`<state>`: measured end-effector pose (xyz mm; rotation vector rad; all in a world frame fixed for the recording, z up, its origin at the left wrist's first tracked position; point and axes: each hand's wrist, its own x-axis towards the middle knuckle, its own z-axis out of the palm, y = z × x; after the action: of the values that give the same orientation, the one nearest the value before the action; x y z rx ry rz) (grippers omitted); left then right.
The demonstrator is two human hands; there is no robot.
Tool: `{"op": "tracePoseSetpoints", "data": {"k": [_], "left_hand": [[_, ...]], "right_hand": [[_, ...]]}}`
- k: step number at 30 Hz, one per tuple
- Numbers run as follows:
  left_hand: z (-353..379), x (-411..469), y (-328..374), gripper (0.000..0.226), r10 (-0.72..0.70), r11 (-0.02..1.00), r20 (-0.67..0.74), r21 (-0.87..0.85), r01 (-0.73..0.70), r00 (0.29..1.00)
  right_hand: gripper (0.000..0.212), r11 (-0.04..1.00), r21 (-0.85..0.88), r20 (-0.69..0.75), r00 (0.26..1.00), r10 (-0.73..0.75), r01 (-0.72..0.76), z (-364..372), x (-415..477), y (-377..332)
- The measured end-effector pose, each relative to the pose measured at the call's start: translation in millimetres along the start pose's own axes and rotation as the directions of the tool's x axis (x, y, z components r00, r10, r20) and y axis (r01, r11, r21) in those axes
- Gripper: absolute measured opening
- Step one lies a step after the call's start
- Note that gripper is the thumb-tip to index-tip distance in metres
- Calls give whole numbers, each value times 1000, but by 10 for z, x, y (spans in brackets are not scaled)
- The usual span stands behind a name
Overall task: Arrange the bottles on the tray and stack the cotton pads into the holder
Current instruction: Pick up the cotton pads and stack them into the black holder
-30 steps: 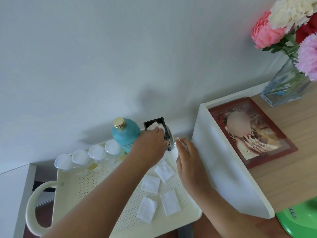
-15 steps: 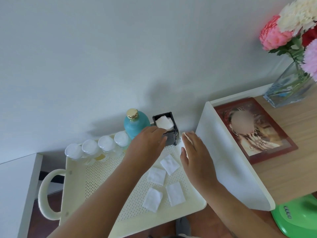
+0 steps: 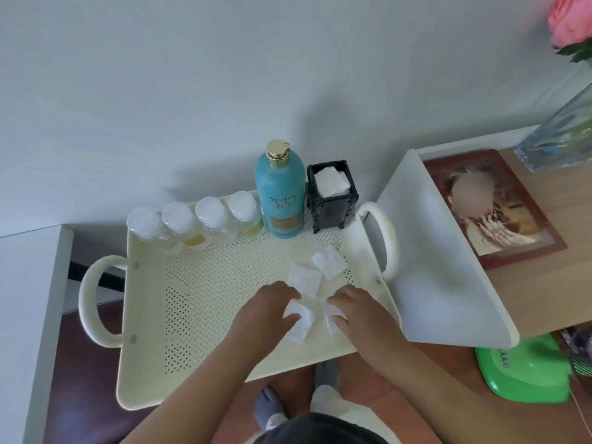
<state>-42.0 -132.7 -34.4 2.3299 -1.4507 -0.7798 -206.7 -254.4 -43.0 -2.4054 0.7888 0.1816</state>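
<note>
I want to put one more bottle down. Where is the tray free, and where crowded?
Free: the tray floor before the small bottles, from left handle to left hand. Crowded: the back row to the holder, and the right side with cotton pads and right hand.

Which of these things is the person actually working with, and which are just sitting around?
Part of the job: cream tray, teal bottle, four small clear bottles, black holder, loose cotton pads, left hand, right hand.
Just lying about: framed picture, glass vase, pink flower, green object.
</note>
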Motion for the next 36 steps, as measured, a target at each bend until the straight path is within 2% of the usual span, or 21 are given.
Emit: {"op": "tracePoseSetpoints", "data": {"k": [7,12,23,25,27,31,33,36], "left_hand": [[157,14,-84,40,111,979,1,174,-110,994],[185,47,-125,38,130,977,-2,170,-127,992],[157,53,-137,10,59,995,1,85,-59,998],[135,44,-136,6,61,993,-21,98,-59,998],[121,40,-153,8,64,992,-37,108,-60,997],[148,30,-190,17,26,999,-53,33,-25,998],[171,29,-195,15,1,1000,-56,9,0,998],[204,30,-207,12,-31,998,-66,-52,28,997]], "right_hand": [[24,990,-122,44,996,72,-66,95,150,21],[6,987,-156,39,998,39,-32,112,169,18],[11,984,-176,-56,998,-20,9,-71,131,-72],[13,989,-144,-113,993,-38,22,-255,140,-174],[12,996,-71,-229,971,-71,56,-541,203,-298],[5,985,-75,-471,865,-174,157,-1212,488,-473],[5,980,-101,-511,836,-197,170,-1445,685,-493],[6,975,-146,-481,849,-218,168,-1583,974,-464]]}}
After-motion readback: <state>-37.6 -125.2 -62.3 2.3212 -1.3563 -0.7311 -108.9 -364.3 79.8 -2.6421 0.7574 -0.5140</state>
